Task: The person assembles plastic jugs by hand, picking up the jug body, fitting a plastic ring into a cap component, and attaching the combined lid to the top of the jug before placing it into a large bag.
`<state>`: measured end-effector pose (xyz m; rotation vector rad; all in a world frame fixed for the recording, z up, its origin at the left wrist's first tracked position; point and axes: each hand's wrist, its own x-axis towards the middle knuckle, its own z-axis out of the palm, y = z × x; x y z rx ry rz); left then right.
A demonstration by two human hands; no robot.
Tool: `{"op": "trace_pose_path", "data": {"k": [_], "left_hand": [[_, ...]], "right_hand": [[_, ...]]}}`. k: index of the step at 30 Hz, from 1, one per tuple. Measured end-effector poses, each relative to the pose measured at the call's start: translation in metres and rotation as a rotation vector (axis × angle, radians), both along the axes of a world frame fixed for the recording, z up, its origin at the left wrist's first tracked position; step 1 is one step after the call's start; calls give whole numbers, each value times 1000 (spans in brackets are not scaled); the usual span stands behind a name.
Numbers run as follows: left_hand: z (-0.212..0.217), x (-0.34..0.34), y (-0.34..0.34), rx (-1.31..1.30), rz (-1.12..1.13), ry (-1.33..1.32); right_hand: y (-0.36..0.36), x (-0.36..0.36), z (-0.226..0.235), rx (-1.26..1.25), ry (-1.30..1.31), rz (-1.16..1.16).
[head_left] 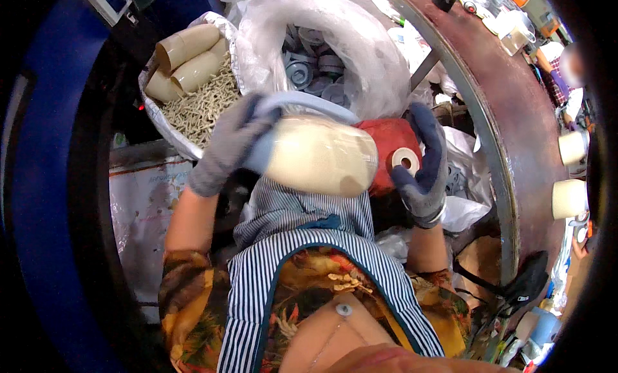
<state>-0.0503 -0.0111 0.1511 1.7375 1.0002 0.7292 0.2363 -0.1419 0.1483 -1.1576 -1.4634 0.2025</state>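
My left hand (230, 141), in a grey work glove, grips the light blue end of a cream jug-like container (315, 155). The container lies sideways above my lap, and a light blue curved handle (309, 104) runs along its far side. Beyond its right end is a red rounded object (381, 138), partly hidden by the container. A small cream ring (405, 159) shows in front of the red surface. My right hand (425, 170), gloved too, curves around that side with thumb and fingers apart; the thumb is at the ring's lower edge.
At the far left, a white sack (145, 93) holds cream cylinders (188, 47) and many small cream pegs (199, 105). Beside it, a clear plastic bag (373, 44) contains grey round parts (299, 73). A brown table (476, 70) curves along the right, with cream containers (569, 199) and people beyond.
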Motion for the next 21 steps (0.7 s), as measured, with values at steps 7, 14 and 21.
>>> {"op": "trace_pose_path", "data": {"k": [7, 14, 21], "left_hand": [[69, 106, -17, 902, -397, -279], [-123, 74, 74, -190, -42, -121], [-221, 58, 165, -16, 538, -163]], "right_hand": [[-78, 96, -20, -271, 201, -283], [-149, 292, 81, 412, -358, -1142], [-74, 332, 104, 219, -986, -1807]]}}
